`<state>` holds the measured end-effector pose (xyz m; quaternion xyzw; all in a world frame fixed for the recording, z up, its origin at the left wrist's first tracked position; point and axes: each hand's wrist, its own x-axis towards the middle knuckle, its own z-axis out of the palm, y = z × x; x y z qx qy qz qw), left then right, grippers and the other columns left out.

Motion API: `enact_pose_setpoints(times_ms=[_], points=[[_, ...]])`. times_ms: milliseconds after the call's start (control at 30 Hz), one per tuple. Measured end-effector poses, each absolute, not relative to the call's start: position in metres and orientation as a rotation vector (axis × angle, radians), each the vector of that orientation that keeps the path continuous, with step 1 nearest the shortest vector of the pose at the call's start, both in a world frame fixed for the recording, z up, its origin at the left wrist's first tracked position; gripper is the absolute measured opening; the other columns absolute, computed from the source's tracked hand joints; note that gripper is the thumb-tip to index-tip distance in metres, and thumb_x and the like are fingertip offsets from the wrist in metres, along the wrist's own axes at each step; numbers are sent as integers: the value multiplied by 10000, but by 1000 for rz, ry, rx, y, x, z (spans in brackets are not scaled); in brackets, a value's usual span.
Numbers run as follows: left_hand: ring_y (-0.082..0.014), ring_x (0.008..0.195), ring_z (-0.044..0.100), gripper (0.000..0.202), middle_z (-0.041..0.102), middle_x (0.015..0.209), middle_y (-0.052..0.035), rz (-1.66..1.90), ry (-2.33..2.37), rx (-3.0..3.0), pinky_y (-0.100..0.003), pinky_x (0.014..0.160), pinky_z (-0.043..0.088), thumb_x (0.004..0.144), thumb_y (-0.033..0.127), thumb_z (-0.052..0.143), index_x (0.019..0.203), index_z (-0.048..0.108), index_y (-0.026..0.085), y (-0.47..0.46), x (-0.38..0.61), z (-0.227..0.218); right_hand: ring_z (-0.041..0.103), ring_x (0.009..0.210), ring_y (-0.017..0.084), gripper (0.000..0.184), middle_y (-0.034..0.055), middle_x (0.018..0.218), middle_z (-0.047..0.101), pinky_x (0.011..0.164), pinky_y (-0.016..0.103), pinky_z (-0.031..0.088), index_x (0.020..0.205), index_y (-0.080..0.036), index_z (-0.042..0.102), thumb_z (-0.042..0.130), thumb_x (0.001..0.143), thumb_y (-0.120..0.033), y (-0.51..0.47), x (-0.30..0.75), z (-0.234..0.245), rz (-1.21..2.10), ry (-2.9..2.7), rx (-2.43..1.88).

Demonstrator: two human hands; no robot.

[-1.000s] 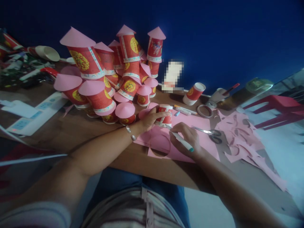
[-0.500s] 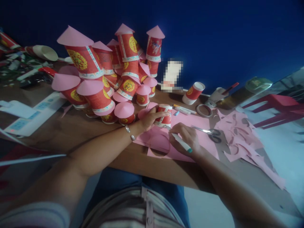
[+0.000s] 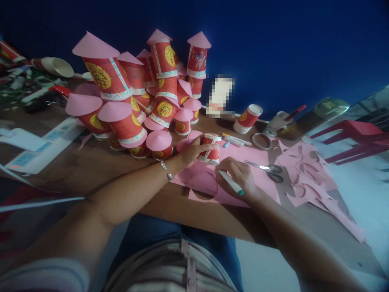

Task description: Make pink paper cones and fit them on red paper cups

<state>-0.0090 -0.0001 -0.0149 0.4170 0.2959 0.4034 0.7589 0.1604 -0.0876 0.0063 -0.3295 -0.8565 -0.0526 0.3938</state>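
Observation:
My left hand (image 3: 193, 151) is closed around a red patterned paper cup (image 3: 212, 148) that stands on a sheet of pink paper (image 3: 252, 160). In my right hand (image 3: 235, 176), close beside the cup's base, is a white marker (image 3: 231, 183) with a green end, tilted toward the cup. The marker's tip is hidden by my fingers. A round hole with a pink disc partly showing lies in the paper just below the cup. Scissors (image 3: 267, 168) with dark handles rest on the paper to the right of my right hand.
Stacked red cups with pink cone tops (image 3: 165, 113) crowd the back left. Pink scraps (image 3: 313, 174) lie at right, near a tape roll (image 3: 261, 141) and another red cup (image 3: 248, 118). A white power strip (image 3: 45, 146) is at left; a red stool (image 3: 358, 136) stands beyond the table.
My right hand and the marker have shifted very slightly left and up along the cup's base. My left hand keeps its hold on the cup.

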Motion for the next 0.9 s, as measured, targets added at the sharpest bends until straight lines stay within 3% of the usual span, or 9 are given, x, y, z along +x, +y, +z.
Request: enact_pose_setpoints(times_ms=[367,900], points=[[-153,806,651,570,703,965,-32,865,635,942,-297,721,506,648,320,869,1149,639,179,0,-9,-16,574,568,120,120,-11,717,639,543,243,433,865,-219,554,574,902,-107,-91,161,13,15,-2247,-889],[-140,784,633,572,691,920,-17,859,638,935,-272,698,488,645,334,881,1139,638,180,-1,-10,-15,603,600,143,143,3,729,647,560,265,454,908,-221,565,585,878,-83,-89,162,10,-102,-2231,-833]])
